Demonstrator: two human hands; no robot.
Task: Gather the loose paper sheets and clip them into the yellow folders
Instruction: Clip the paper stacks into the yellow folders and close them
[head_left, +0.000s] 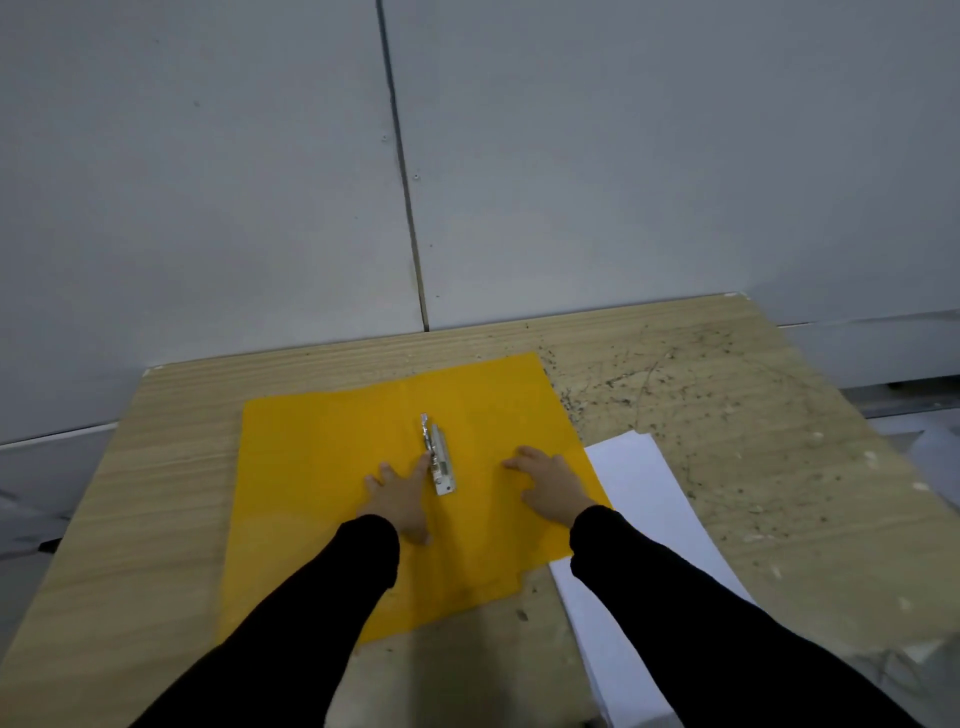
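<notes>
as spread left hand (400, 499) touches clip (441, 460), right hand (550, 483) presses folder (322, 467).

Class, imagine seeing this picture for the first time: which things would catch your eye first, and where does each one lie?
The open bright yellow card folder lies flat on the wooden table, a silver metal clip at its centre. The left hand rests beside the clip, the right hand near the folder's right edge. A stack of white paper sheets lies just right of the folder.

Grey panelled wall (208, 182) — scuffed wooden table (727, 415)
</notes>
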